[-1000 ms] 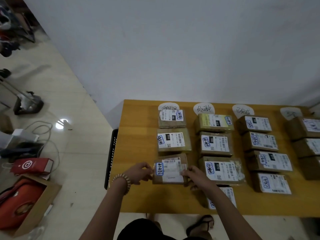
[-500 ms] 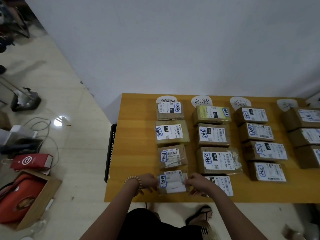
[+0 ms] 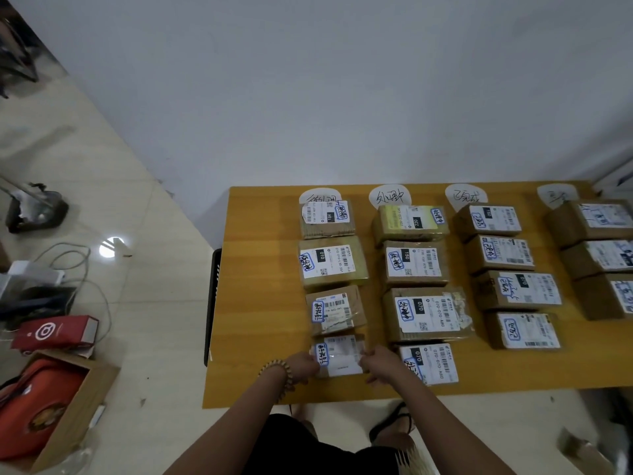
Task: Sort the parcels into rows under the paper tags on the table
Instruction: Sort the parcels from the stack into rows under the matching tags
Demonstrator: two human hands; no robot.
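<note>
Parcels sit in rows under paper tags (image 3: 389, 196). Our small parcel (image 3: 339, 355) has moved down to the 6 o'clock end of the first row on the worktop (image 3: 260, 303). Our left hand (image 3: 303, 365) and right hand (image 3: 381, 363) pinch its sides with closed fingers. We think it is now placed.

Four paper tags sit along the far edge of the bench (image 3: 260, 303): the first tag (image 3: 320, 199), the second tag (image 3: 390, 196), the third tag (image 3: 466, 195) and the fourth tag (image 3: 556, 194). Under the first there are four parcels in a row, the nearest parcel (image 3: 339, 355) being the one at the bench's front. Under the second there are five, the last parcel (image 3: 430, 363) lying at the front edge. Under the third there are four. Under the fourth I can count three before the row runs out of sight at the right. That makes sixteen parcels visible. Two hands are at the bench, the left hand (image 3: 301, 366) and the right hand (image 3: 380, 363).
</note>
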